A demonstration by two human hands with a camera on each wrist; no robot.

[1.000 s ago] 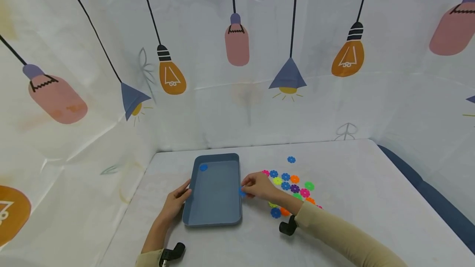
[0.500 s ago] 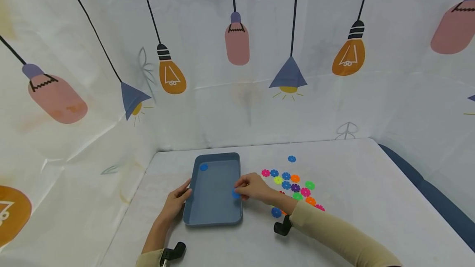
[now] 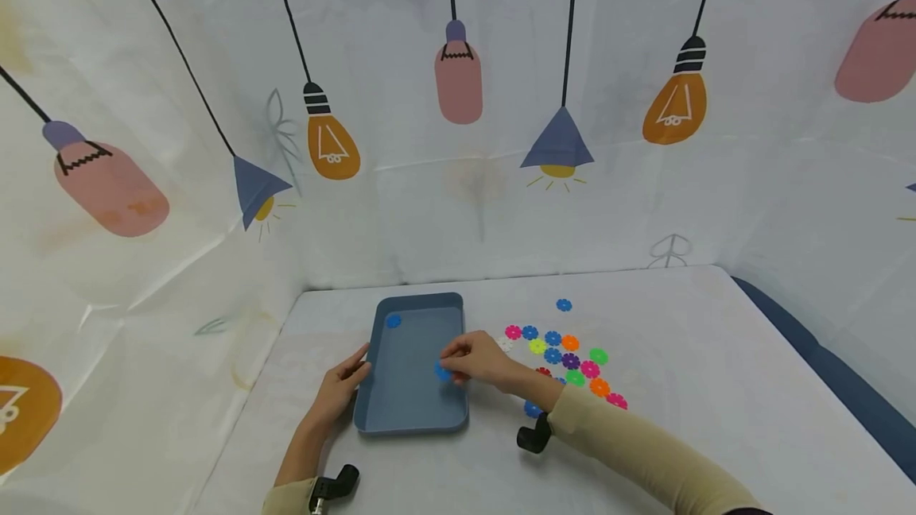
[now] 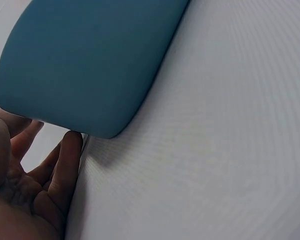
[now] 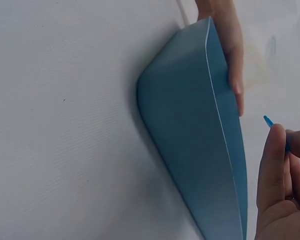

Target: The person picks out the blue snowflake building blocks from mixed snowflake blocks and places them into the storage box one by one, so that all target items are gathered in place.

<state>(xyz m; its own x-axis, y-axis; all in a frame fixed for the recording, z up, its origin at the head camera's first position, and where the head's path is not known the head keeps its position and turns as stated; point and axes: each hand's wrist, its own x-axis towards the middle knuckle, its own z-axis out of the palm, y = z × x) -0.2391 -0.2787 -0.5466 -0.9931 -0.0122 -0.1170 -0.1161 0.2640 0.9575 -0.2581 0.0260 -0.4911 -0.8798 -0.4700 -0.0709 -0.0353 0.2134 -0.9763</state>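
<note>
A blue flower-shaped disc point(image 3: 442, 372) is pinched between the thumb and fingertips of my right hand point(image 3: 478, 358), above the grey-blue tray point(image 3: 401, 424). In the right wrist view the held disc point(image 5: 268, 120) shows edge-on, partly hidden by the fingers. My left hand point(image 3: 335, 394) holds the tray's left side, thumb at the rim and fingers against the outer wall point(image 4: 90, 100). Inside the tray, near its far left corner, lies another blue disc point(image 3: 393, 321).
Several flower-shaped discs in pink, blue, orange, green, yellow and purple point(image 3: 570, 361) lie scattered right of the tray, some hidden by the right forearm. A lone blue disc point(image 3: 564, 305) sits farther back. A lamp-printed white cloth point(image 3: 401, 221) hangs behind the white table point(image 3: 680, 388).
My right hand has moved left with the blue disc, from the tray's right rim to over its inside. The left hand has stayed at the tray's left side.
</note>
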